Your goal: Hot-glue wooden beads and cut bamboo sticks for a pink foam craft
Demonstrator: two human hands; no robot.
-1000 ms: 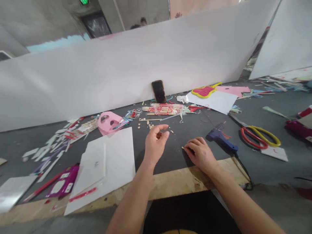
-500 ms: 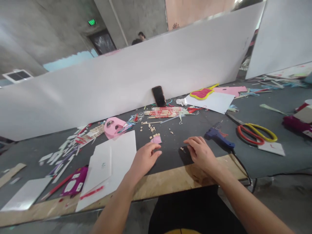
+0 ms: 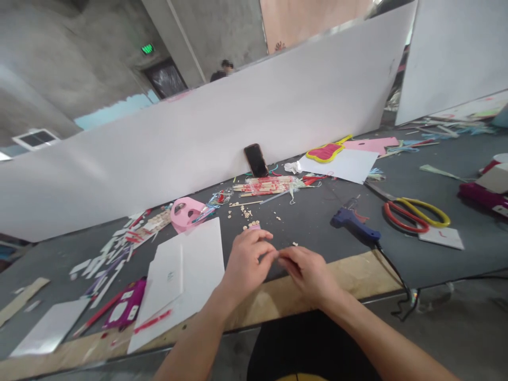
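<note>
Close to the table's front edge, my left hand (image 3: 251, 260) and my right hand (image 3: 307, 271) meet fingertip to fingertip. Both are closed in a pinch, and whatever lies between the fingers is too small or hidden to make out. Just beyond my left hand, a small pink piece (image 3: 254, 226) with several round beige bits along its top is partly covered by my fingers. More beige bits (image 3: 246, 212) lie scattered behind it. One tiny pale bit (image 3: 295, 244) rests on the dark table above my right hand.
A blue glue gun (image 3: 355, 223) and red-and-yellow scissors (image 3: 416, 214) lie to the right. White paper sheets (image 3: 198, 264) and a purple box (image 3: 127, 304) are at left. Bundled sticks (image 3: 268, 185) and a phone (image 3: 256, 160) stand before the white partition (image 3: 198, 137).
My two hands have come together from apart, the right moving left and down, the left moving right. My left hand now partly covers the pink piece. The view has shifted slightly.
</note>
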